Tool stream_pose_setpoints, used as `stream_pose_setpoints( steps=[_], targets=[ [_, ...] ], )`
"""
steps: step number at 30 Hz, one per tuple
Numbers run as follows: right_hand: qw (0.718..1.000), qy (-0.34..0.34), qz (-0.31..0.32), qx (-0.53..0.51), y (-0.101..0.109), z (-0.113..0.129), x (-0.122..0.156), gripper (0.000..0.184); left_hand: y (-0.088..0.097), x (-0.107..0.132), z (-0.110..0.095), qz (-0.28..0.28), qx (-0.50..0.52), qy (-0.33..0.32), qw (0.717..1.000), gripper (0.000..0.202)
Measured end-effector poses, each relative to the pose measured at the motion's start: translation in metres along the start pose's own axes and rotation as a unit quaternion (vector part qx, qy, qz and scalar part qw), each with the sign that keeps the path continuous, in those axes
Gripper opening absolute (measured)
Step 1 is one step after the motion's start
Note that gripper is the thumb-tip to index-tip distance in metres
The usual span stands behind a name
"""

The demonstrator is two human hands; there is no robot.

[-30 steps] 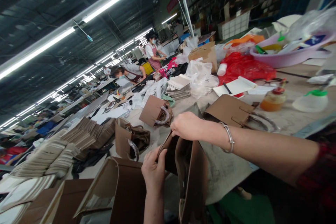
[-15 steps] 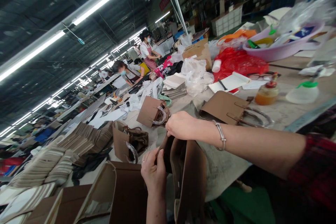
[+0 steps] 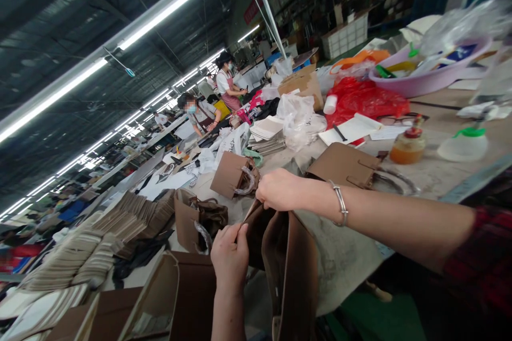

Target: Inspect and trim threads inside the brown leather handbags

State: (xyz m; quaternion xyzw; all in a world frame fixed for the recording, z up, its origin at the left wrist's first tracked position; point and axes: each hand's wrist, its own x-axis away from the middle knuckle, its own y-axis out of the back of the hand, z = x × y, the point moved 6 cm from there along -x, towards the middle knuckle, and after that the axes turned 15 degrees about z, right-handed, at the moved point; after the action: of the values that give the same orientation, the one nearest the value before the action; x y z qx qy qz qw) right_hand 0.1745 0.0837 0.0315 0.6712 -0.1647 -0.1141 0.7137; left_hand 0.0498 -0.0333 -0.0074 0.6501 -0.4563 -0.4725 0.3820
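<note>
A brown handbag (image 3: pixel 298 272) stands in front of me with its top gaping, its dark inside showing. My left hand (image 3: pixel 231 253) pinches the near end of the bag's left top edge between thumb and fingers. Farther along that same edge, my right hand (image 3: pixel 278 190) is closed on it, the fingertips partly hidden behind the knuckles. A silver bangle (image 3: pixel 340 202) circles the right wrist. Left of the held bag are open brown bag bodies (image 3: pixel 192 287). Beyond my hands sit a small brown bag with wrapped handles (image 3: pixel 229 173) and another brown bag lying over (image 3: pixel 340 165).
Stacks of brown and pale panels (image 3: pixel 80 256) fill the table's left. At right are a glue bottle (image 3: pixel 408 146), a green-topped bottle (image 3: pixel 464 144), a red plastic bag (image 3: pixel 364 98) and a lilac basin (image 3: pixel 432 82). Co-workers (image 3: pixel 200 114) stand farther down the tables.
My left hand has slid slightly left and toward me along the bag's edge, while the right has shifted a little right. The edge between them now looks straighter. The view has tilted slightly.
</note>
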Motion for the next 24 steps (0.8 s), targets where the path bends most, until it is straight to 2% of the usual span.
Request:
stream_pose_setpoints(
  steps=[7,9,15,24],
  targets=[
    [0.994,-0.079,-0.056,-0.051,0.001,-0.015,0.002,0.021,-0.002,0.002,-0.002,0.009,-0.002,-0.007,1.0,0.027],
    [0.993,-0.076,-0.065,-0.057,0.003,-0.015,0.002,0.025,-0.002,0.002,-0.003,0.011,-0.006,-0.011,1.0,0.027],
    [0.996,-0.067,-0.028,-0.051,0.002,-0.015,-0.001,0.015,-0.003,-0.001,-0.003,0.028,-0.017,-0.002,0.999,0.027],
    [0.995,-0.062,-0.061,-0.051,-0.003,-0.018,-0.01,0.012,-0.003,-0.003,-0.004,0.037,-0.025,0.008,0.999,0.029]
  ],
)
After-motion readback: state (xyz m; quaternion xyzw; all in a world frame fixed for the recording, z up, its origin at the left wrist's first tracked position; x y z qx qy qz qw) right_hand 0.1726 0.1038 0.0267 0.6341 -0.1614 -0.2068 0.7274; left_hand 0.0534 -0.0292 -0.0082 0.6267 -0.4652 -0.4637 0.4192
